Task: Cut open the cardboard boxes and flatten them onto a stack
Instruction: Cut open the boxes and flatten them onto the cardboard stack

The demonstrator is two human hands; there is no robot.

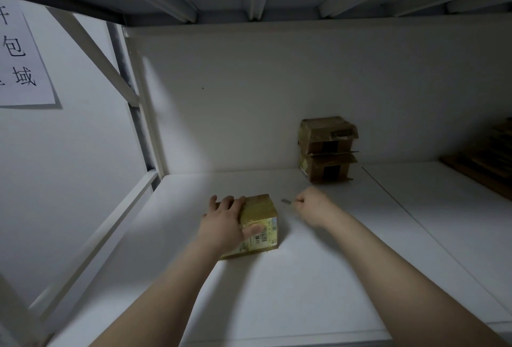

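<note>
Cardboard boxes, two brown taped ones [327, 149], sat stacked by the wall, uncut. On the white shelf [304, 277] a small yellow-taped box [261, 224] stayed shut under the left hand's [224, 222] spread fingers. The right hand [314, 205] pinched a thin grey blade [286, 201].

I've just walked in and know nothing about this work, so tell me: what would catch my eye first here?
Probably the two bare arms reaching onto the white shelf: the left hand presses on a small taped cardboard box at the centre, while the right hand beside it holds a thin blade pointing at the box. Behind them, two worn boxes sit stacked against the back wall, and a paper sign hangs far left.
</note>
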